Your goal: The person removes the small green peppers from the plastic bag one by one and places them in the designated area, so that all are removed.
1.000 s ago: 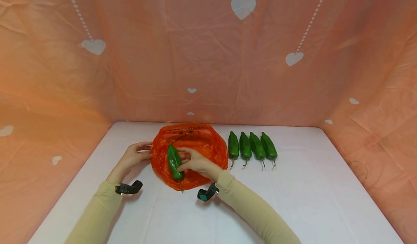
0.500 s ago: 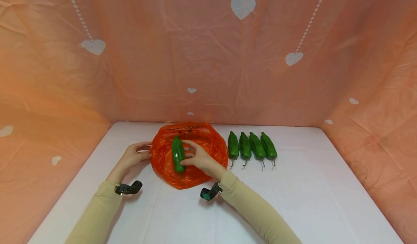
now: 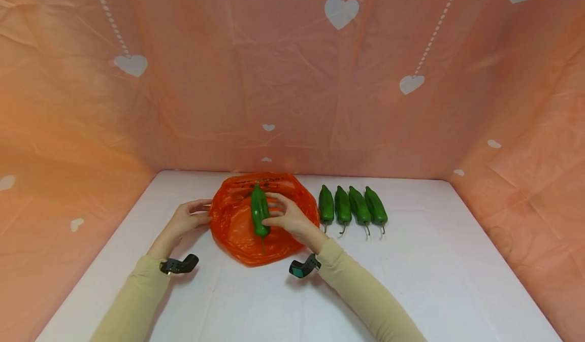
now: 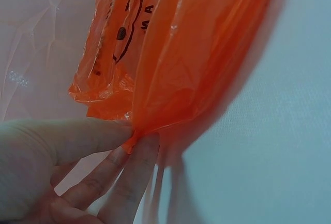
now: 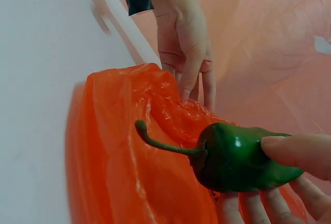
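An orange-red plastic bag (image 3: pixel 237 235) with dark printing sits with its mouth spread wide on the white table. My left hand (image 3: pixel 189 216) pinches the bag's left edge between thumb and fingers, plainly seen in the left wrist view. Over the bag's mouth, my right hand (image 3: pixel 292 219) holds a green pepper (image 3: pixel 259 210), thumb on one side and fingers on the other. The pepper's stem (image 5: pixel 165 146) points toward the near side. In the right wrist view the pepper is above the bag's crumpled rim.
To the right of the bag, several green peppers (image 3: pixel 344 207) lie side by side, stems toward the near edge. The white table (image 3: pixel 411 281) is backed and flanked by an orange curtain (image 3: pixel 292 78) with white hearts.
My right hand has carried the pepper a little to the right and farther back over the bag. The left hand keeps its place at the bag's edge.
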A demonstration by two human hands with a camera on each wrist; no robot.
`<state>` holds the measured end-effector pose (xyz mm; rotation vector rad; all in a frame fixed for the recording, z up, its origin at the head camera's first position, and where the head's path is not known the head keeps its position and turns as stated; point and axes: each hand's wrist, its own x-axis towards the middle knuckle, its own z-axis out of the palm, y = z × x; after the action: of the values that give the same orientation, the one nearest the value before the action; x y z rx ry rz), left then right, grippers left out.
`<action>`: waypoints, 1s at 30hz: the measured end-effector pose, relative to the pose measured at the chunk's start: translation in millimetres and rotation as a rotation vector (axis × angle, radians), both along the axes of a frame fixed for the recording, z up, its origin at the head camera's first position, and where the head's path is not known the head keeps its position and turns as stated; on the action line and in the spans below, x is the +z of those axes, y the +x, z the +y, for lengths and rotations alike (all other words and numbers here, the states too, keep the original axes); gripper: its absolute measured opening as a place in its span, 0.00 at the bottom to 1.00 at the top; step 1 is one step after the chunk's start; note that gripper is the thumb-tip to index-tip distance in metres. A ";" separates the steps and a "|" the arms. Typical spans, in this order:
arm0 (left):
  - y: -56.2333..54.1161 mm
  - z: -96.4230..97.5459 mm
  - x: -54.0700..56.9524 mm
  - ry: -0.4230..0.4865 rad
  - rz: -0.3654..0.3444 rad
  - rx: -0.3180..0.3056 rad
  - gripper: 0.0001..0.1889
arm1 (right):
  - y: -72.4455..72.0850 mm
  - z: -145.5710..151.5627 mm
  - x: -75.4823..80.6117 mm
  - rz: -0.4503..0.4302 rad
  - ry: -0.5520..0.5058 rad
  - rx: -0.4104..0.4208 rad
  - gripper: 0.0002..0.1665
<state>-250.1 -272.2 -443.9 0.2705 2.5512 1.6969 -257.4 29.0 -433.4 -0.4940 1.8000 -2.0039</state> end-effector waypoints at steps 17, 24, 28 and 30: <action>0.4 -0.2 1.2 0.021 -0.039 0.003 0.26 | -2.4 46.7 16.1 -0.049 -0.092 -0.058 0.40; 0.2 0.2 1.7 0.028 -0.043 0.001 0.26 | -1.7 72.6 24.6 -0.059 -0.105 -0.093 0.42; -0.4 0.8 1.5 0.019 -0.044 0.008 0.26 | -2.0 87.6 28.7 -0.053 -0.118 -0.105 0.41; -0.8 0.7 1.7 0.013 -0.049 0.007 0.26 | -2.1 95.1 30.4 -0.046 -0.118 -0.111 0.41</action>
<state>-250.8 -271.5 -442.1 0.2184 2.5096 1.7015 -259.4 124.1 -402.9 -0.3874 1.7234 -2.1879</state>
